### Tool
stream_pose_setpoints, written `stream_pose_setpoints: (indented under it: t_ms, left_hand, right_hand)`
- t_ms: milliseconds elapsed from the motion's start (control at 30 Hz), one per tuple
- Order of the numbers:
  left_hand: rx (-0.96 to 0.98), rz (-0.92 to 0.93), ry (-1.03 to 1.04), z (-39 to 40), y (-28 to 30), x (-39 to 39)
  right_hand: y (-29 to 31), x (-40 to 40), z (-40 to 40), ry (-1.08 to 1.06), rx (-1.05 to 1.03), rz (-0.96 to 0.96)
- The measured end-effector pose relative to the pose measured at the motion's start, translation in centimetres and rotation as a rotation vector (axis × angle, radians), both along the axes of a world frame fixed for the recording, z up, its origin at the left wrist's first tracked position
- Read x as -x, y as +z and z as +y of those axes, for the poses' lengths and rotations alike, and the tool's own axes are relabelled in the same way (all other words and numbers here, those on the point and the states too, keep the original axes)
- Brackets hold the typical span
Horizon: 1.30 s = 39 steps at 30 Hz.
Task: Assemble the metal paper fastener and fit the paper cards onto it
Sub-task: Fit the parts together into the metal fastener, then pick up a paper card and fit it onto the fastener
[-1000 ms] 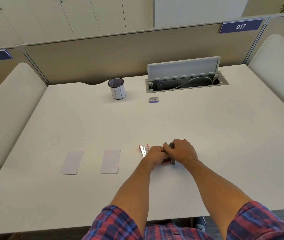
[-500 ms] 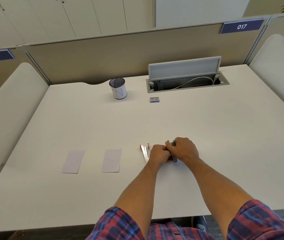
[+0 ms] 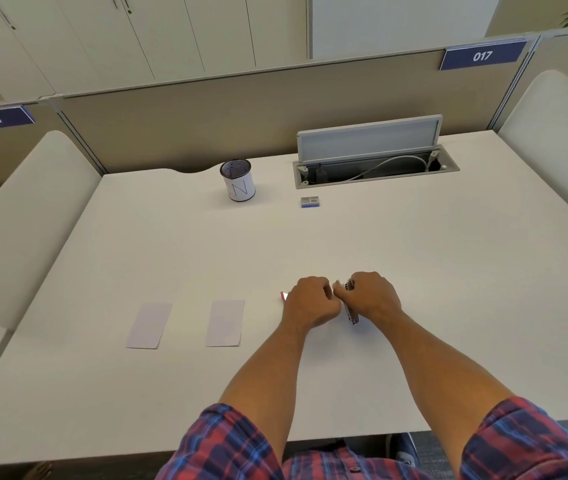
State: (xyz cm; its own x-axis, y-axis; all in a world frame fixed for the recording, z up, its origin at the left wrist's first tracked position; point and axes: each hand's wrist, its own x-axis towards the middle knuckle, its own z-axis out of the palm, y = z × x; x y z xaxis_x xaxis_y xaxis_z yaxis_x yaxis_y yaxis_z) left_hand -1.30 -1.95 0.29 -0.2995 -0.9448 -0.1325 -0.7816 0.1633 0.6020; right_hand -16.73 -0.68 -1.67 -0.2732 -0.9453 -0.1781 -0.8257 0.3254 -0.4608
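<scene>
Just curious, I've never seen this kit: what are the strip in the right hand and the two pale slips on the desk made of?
The strip held by the right hand looks like shiny bare metal: silvery with bright glints. The two slips look like matte white paper or thin card: they lie flat, thin-edged, no shine. Which of the two is unclear.

The hands [image 3: 313,303] hide most of the fastener [image 3: 351,311] — the red-tipped piece [image 3: 283,295] barely shows, its shape unclear.
</scene>
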Motion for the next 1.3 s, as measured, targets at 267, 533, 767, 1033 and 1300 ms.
stream_pose_setpoints:
  t_ms: [267,533,767,1033,1300]
  left_hand:
    - [0.106,-0.530,0.101,-4.0,1.2,-6.0]
    - [-0.090,-0.880,0.037,-4.9,1.2,-11.9]
    - [-0.011,-0.817,0.056,-4.3,0.2,-13.0]
    - [-0.118,-0.624,0.165,-4.5,-0.3,-14.9]
    - [-0.083,-0.282,0.113,-5.4,0.5,-14.3]
  right_hand:
    - [0.1,-0.7,0.4,0.012,-0.012,-0.060]
    - [0.7,-0.9,0.6,0.037,-0.024,-0.063]
    - [0.9,-1.0,0.9,0.056,-0.027,-0.083]
    - [0.8,-1.1,1.1,0.063,-0.023,-0.072]
    - [0.3,-1.2,0.9,0.036,-0.026,-0.172]
